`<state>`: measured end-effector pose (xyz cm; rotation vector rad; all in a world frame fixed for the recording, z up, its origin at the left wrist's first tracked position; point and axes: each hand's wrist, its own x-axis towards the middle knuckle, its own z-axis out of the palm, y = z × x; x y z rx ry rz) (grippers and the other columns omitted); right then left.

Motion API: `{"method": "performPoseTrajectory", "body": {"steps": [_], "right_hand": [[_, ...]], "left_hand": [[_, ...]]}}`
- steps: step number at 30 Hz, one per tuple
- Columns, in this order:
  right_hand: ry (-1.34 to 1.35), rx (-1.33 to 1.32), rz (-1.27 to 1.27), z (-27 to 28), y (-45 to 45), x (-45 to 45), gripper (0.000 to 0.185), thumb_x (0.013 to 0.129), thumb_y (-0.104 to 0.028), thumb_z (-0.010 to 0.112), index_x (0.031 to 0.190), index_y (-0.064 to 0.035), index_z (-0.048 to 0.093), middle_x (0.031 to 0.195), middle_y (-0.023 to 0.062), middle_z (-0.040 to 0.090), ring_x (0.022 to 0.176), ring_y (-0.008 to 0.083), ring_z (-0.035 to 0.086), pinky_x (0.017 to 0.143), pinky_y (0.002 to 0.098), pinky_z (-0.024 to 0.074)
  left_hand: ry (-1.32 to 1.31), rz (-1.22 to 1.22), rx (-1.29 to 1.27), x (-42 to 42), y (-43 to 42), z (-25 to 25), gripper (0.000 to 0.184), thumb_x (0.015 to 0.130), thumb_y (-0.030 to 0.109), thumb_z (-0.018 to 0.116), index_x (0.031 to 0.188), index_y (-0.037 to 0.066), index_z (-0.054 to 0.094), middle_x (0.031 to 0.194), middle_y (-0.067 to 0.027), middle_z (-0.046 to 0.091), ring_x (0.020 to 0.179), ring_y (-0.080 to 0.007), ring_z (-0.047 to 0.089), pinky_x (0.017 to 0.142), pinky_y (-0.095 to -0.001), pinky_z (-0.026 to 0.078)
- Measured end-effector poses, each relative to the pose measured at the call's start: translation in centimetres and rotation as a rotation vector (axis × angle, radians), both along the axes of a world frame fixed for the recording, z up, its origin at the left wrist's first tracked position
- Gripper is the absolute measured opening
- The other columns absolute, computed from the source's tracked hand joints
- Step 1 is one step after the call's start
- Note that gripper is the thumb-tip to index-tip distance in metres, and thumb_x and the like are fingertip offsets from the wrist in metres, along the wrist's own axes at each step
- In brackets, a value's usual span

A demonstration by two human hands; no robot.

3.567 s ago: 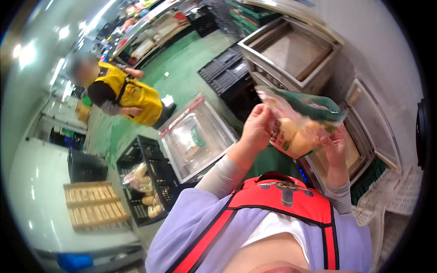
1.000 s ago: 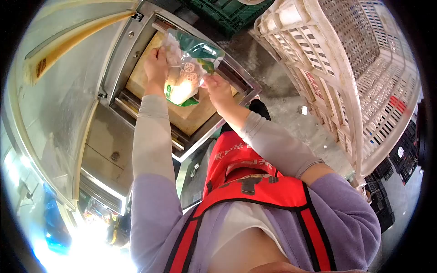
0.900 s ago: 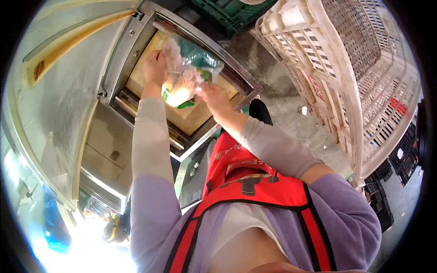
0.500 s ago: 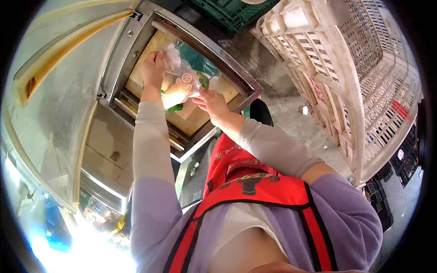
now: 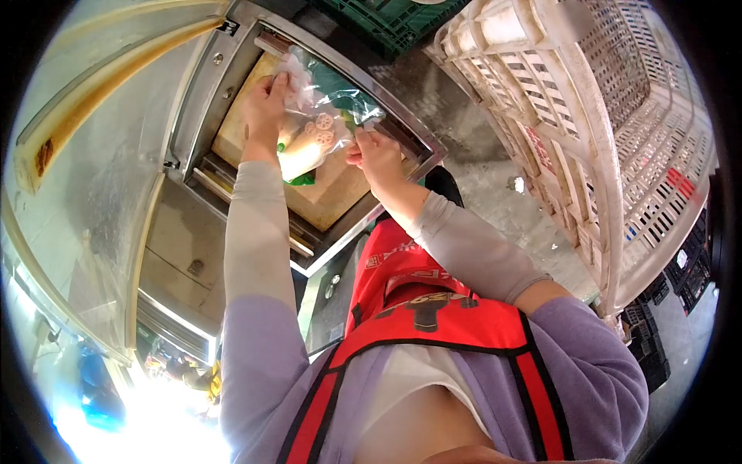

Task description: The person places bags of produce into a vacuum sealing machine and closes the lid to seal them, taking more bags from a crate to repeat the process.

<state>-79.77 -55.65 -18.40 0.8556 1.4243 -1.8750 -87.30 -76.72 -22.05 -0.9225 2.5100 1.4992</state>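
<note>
A clear plastic film pack (image 5: 308, 116) lies on the tan top of a metal-framed machine. Inside it are round slices with holes like lotus root (image 5: 321, 127), a pale long vegetable (image 5: 300, 161) and some green pieces. My left hand (image 5: 265, 107) pinches crumpled film at the pack's upper left. On the opposite side, my right hand (image 5: 378, 157) closes its fingers on the film's edge. A green sheet or tray (image 5: 334, 91) shows under the shiny film at the far side.
The metal frame (image 5: 402, 124) rims the machine. A large white slatted crate (image 5: 533, 147) stands on the floor to the right, and a green crate (image 5: 379, 27) behind. A curved, translucent panel (image 5: 108, 155) with a yellowed edge rises at left.
My right hand has moved up and to the right, drawing the film edge with it. My left hand has shifted slightly upward. The film looks more stretched toward the far right.
</note>
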Motion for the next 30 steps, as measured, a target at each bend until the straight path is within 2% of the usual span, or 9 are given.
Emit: {"method": "performPoseTrajectory", "body": {"steps": [4, 6, 7, 9, 12, 15, 21, 28, 30], "right_hand": [[-0.072, 0.005, -0.077, -0.6, 0.1, 0.7, 0.027, 0.087, -0.029, 0.054, 0.075, -0.0049, 0.057, 0.067, 0.003, 0.06, 0.054, 0.0125, 0.058, 0.047, 0.0229, 0.0412], [-0.144, -0.045, -0.14, -0.4, 0.2, 0.7, 0.026, 0.087, -0.027, 0.054, 0.072, -0.0054, 0.057, 0.064, 0.0027, 0.057, 0.051, 0.0124, 0.056, 0.045, 0.0228, 0.0402], [-0.144, -0.045, -0.141, -0.5, 0.3, 0.6, 0.026, 0.087, -0.027, 0.054, 0.072, -0.0054, 0.057, 0.064, 0.0027, 0.057, 0.051, 0.0124, 0.056, 0.045, 0.0228, 0.0402], [-0.144, -0.032, -0.115, -0.6, 0.4, 0.6, 0.026, 0.087, -0.027, 0.055, 0.072, -0.0052, 0.056, 0.064, 0.003, 0.057, 0.051, 0.0125, 0.056, 0.045, 0.023, 0.0402], [-0.122, -0.073, -0.137, -0.4, 0.4, 0.6, 0.026, 0.087, -0.027, 0.055, 0.072, -0.0056, 0.056, 0.064, 0.003, 0.057, 0.052, 0.0123, 0.056, 0.046, 0.023, 0.0405], [-0.127, -0.074, -0.134, 0.0, 0.5, 0.4, 0.026, 0.087, -0.027, 0.055, 0.072, -0.0059, 0.056, 0.065, 0.0029, 0.058, 0.052, 0.0124, 0.056, 0.047, 0.0228, 0.0411], [-0.112, -0.044, -0.105, 0.1, 0.9, 0.0, 0.026, 0.087, -0.028, 0.056, 0.072, -0.0061, 0.056, 0.064, 0.0027, 0.058, 0.052, 0.0118, 0.056, 0.047, 0.0224, 0.0411], [-0.115, -0.048, -0.033, 1.2, 1.4, -0.7, 0.025, 0.087, -0.026, 0.056, 0.075, -0.0046, 0.058, 0.062, 0.0024, 0.057, 0.053, 0.0122, 0.056, 0.049, 0.022, 0.0438], [0.202, 0.123, 0.038, 2.0, 1.9, -1.3, 0.026, 0.085, -0.027, 0.058, 0.081, -0.0021, 0.059, 0.064, 0.0036, 0.058, 0.053, 0.0117, 0.056, 0.048, 0.0204, 0.0437]], "left_hand": [[-0.081, 0.027, -0.061, -0.9, 1.7, 1.2, 0.029, 0.08, 0.03, 0.063, 0.081, 0.001, 0.065, 0.068, -0.0065, 0.063, 0.057, -0.0121, 0.054, 0.055, -0.0268, 0.043], [-0.13, -0.024, -0.189, -1.1, 2.6, 2.8, 0.029, 0.079, 0.03, 0.065, 0.079, 0.0, 0.065, 0.065, -0.0065, 0.063, 0.058, -0.0114, 0.055, 0.054, -0.0268, 0.043], [-0.13, -0.025, -0.189, -1.1, 2.6, 2.6, 0.029, 0.079, 0.03, 0.065, 0.079, 0.0, 0.065, 0.065, -0.0065, 0.063, 0.058, -0.0114, 0.055, 0.054, -0.0268, 0.043], [-0.056, 0.087, -0.02, -1.1, 2.4, 2.1, 0.03, 0.078, 0.03, 0.066, 0.077, -0.001, 0.065, 0.062, -0.0054, 0.061, 0.056, -0.0104, 0.053, 0.052, -0.0274, 0.042], [-0.11, 0.076, -0.053, -1.6, 3.0, 3.6, 0.031, 0.078, 0.029, 0.066, 0.076, -0.002, 0.064, 0.061, -0.0039, 0.06, 0.055, -0.0099, 0.051, 0.051, -0.0272, 0.041], [-0.101, 0.117, -0.014, -1.5, 1.2, 0.6, 0.032, 0.078, 0.03, 0.066, 0.076, -0.002, 0.064, 0.063, -0.0039, 0.06, 0.055, -0.01, 0.05, 0.051, -0.0267, 0.04], [-0.094, 0.111, 0.033, -1.7, 1.7, 2.2, 0.035, 0.078, 0.032, 0.067, 0.078, -0.003, 0.064, 0.064, -0.0056, 0.06, 0.056, -0.0105, 0.05, 0.052, -0.0267, 0.041], [-0.072, 0.106, -0.008, -1.6, 1.1, 0.7, 0.036, 0.077, 0.033, 0.067, 0.081, -0.002, 0.065, 0.065, -0.0072, 0.061, 0.058, -0.0122, 0.054, 0.054, -0.0275, 0.042], [-0.016, 0.074, -0.042, -1.4, 1.1, 0.6, 0.035, 0.077, 0.033, 0.067, 0.082, -0.002, 0.065, 0.066, -0.008, 0.062, 0.059, -0.013, 0.055, 0.055, -0.0284, 0.043]]}}
